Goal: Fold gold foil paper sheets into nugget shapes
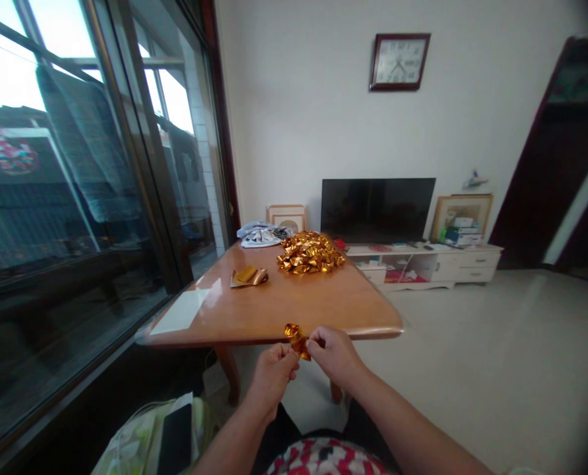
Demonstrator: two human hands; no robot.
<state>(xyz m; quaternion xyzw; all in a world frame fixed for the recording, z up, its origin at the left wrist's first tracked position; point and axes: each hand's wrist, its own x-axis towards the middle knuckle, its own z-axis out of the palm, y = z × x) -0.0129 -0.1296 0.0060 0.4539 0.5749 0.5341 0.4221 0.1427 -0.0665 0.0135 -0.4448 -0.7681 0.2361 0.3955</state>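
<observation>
left hand [272, 373]: fingers pinched together, knuckles up, forearm bare
right hand [334, 353]: fingertips pinched, just beside the left, forearm bare

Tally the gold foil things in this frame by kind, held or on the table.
Folded gold foil piece, pinched between left hand and right hand: 1
Heap of folded gold pieces on the table: 1
Flat gold foil sheets, one small stack: 1
Total: 3
</observation>
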